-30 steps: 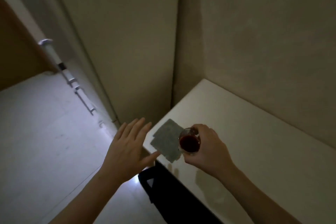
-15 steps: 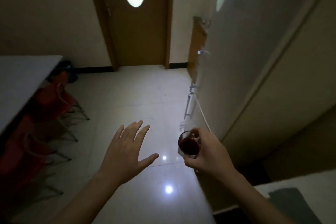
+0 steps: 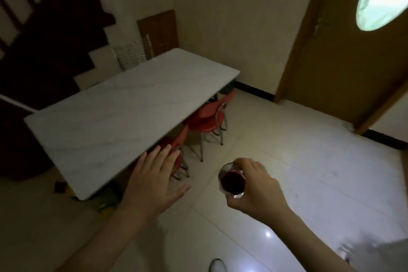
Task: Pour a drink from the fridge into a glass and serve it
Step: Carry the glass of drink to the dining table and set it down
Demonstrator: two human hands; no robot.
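Observation:
A small clear glass (image 3: 232,181) holding dark red drink is upright in my right hand (image 3: 257,187), which grips it from the right side above the tiled floor. My left hand (image 3: 152,181) floats beside it with fingers spread and nothing in it, just off the near corner of a long white marble-look table (image 3: 123,108). The fridge is out of view.
Red chairs (image 3: 209,117) are tucked under the table's right side. A wooden door (image 3: 353,55) with an oval window stands at the right. A dark staircase (image 3: 44,35) rises behind the table. My shoe (image 3: 217,266) shows at the bottom edge. Pale floor tiles (image 3: 309,161) stretch to the door.
My view has swung left, from the counter and fridge past the door to the long table. Both hands keep their pose, the right one still carrying the glass.

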